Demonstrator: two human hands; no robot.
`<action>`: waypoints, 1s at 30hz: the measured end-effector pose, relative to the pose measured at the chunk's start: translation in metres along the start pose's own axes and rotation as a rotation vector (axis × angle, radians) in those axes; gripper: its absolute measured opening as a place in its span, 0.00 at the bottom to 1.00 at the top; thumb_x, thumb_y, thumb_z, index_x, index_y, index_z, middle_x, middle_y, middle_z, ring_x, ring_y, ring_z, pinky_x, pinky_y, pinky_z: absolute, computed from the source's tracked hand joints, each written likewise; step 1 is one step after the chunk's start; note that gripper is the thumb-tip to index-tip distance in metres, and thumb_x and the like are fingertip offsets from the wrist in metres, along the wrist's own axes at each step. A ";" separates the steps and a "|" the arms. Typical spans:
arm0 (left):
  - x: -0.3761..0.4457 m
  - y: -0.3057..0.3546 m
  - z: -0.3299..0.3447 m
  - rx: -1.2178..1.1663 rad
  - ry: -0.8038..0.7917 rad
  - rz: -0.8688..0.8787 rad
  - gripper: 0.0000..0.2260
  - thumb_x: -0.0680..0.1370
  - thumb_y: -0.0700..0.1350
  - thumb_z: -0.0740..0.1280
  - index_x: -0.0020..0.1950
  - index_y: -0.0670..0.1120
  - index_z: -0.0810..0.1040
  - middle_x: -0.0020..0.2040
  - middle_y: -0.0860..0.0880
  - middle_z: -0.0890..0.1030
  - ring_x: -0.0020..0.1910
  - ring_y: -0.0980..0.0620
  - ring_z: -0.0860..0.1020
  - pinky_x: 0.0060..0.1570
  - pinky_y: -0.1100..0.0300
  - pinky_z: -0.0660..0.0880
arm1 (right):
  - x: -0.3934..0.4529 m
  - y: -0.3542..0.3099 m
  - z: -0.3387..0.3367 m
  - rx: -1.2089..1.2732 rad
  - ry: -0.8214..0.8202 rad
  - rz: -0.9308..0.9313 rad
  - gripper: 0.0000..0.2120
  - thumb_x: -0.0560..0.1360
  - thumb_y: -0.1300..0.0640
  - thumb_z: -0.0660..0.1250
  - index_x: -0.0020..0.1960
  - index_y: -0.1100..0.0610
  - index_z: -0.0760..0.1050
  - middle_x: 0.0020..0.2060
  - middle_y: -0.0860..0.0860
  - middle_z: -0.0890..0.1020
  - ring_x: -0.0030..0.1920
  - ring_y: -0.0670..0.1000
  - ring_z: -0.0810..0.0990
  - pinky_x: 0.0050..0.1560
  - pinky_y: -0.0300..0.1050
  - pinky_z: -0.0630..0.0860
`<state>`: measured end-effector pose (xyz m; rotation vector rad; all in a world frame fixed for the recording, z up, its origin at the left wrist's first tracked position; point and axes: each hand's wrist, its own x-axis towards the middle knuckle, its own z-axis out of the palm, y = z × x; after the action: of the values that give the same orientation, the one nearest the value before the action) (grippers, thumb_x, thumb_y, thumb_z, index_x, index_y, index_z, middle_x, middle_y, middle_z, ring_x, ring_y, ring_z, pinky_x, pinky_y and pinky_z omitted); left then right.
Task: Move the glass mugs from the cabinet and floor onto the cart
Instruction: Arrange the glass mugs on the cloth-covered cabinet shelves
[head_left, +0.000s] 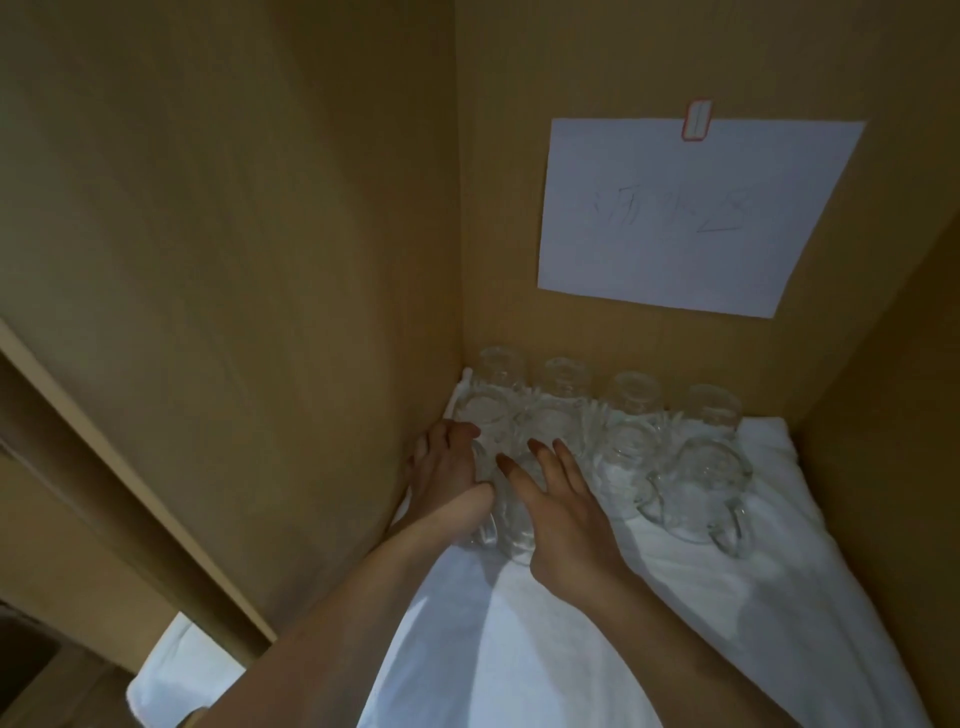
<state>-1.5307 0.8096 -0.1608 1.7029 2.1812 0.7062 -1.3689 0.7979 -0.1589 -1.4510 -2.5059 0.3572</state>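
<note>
Progress: early by the look of it; the cart is out of view.
Hands: left hand (441, 467) and right hand (561, 509) flank the front-left glass mug (511, 512), fingers extended; whether they grip it cannot be told.
Remaining: glass mugs (701, 488) crowd the white cloth (571, 649) toward the shelf's back edge.
Obstacles: cabinet wall (260, 260) crowds the left hand; paper sheet (691, 213) on the back panel.
</note>
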 end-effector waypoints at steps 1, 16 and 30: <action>0.000 0.001 0.000 0.004 -0.002 0.000 0.29 0.69 0.44 0.70 0.70 0.52 0.67 0.70 0.49 0.66 0.68 0.46 0.63 0.66 0.55 0.62 | 0.000 0.000 -0.001 -0.009 -0.005 0.001 0.49 0.71 0.68 0.65 0.80 0.39 0.45 0.80 0.47 0.41 0.79 0.52 0.33 0.77 0.47 0.58; -0.063 0.009 0.008 0.263 0.151 0.088 0.29 0.79 0.55 0.62 0.79 0.51 0.59 0.79 0.43 0.56 0.78 0.41 0.51 0.76 0.46 0.53 | -0.056 0.013 -0.002 0.038 0.017 -0.028 0.43 0.77 0.55 0.68 0.81 0.41 0.43 0.80 0.45 0.37 0.81 0.54 0.40 0.78 0.47 0.51; -0.156 -0.008 0.007 0.216 0.160 0.017 0.26 0.78 0.54 0.66 0.76 0.52 0.68 0.78 0.45 0.63 0.78 0.41 0.57 0.76 0.48 0.57 | -0.115 -0.011 0.008 0.042 -0.099 -0.105 0.39 0.78 0.49 0.65 0.81 0.45 0.47 0.81 0.52 0.44 0.80 0.57 0.43 0.78 0.50 0.50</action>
<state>-1.4931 0.6597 -0.1821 1.8270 2.4324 0.6517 -1.3245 0.6920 -0.1716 -1.3111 -2.6225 0.4700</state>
